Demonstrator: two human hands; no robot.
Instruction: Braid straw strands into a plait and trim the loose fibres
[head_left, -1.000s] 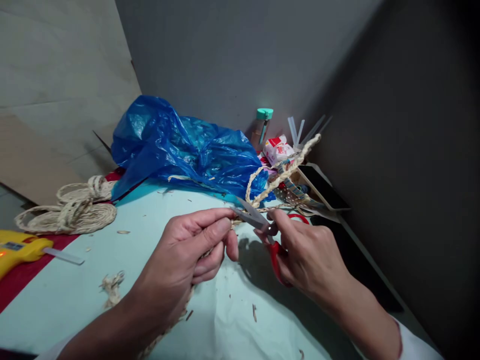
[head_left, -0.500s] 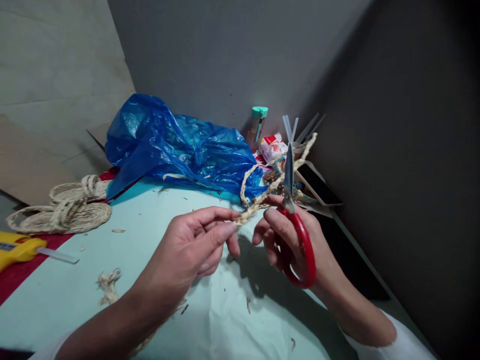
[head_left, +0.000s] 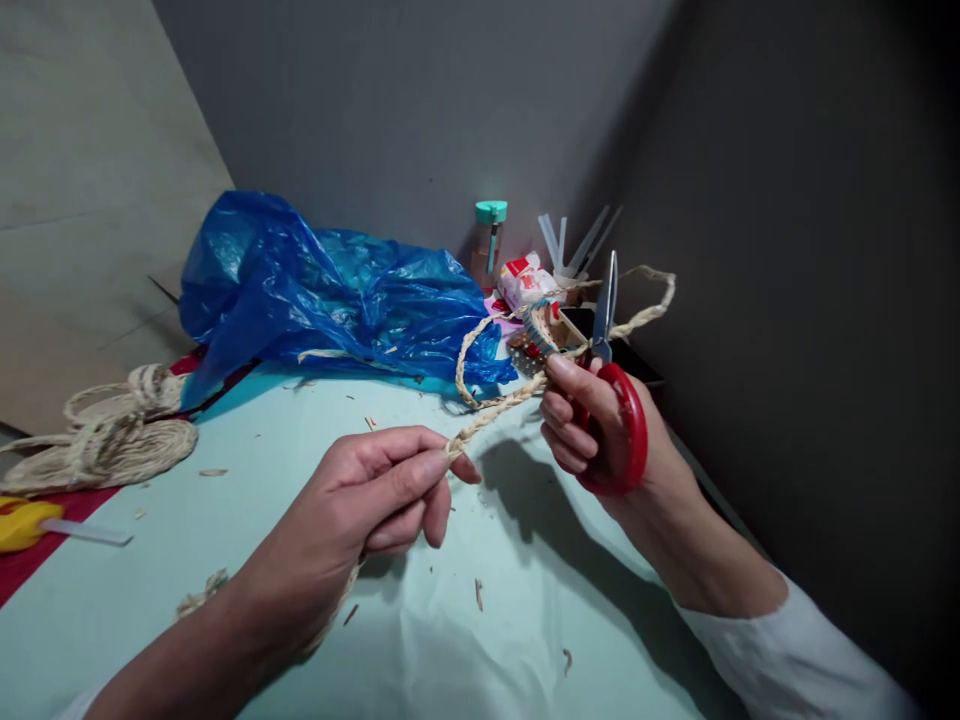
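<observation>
My left hand [head_left: 390,490] pinches a braided straw cord [head_left: 499,408] between thumb and forefinger. From there the cord rises to my right hand [head_left: 600,415], whose thumb and forefinger grip it too. Red-handled scissors [head_left: 634,430] hang in that same right hand, blades pointing up and seemingly closed together. Beyond the right hand the cord loops out past the blades, and another loop curves over the edge of a blue plastic bag. More cord trails below my left wrist.
Woven straw sandals [head_left: 135,440] lie at the left above a yellow glue gun [head_left: 26,522]. A blue plastic bag [head_left: 337,290] spreads across the back, near a green-lidded jar [head_left: 491,235], a red-and-white packet [head_left: 525,280] and clear glue sticks [head_left: 585,240]. Straw scraps dot the pale cloth [head_left: 262,480].
My right hand has closed its thumb and forefinger on the cord and drawn away from the left, stretching it between them. The cord's far part now loops to the right. The view has shifted slightly.
</observation>
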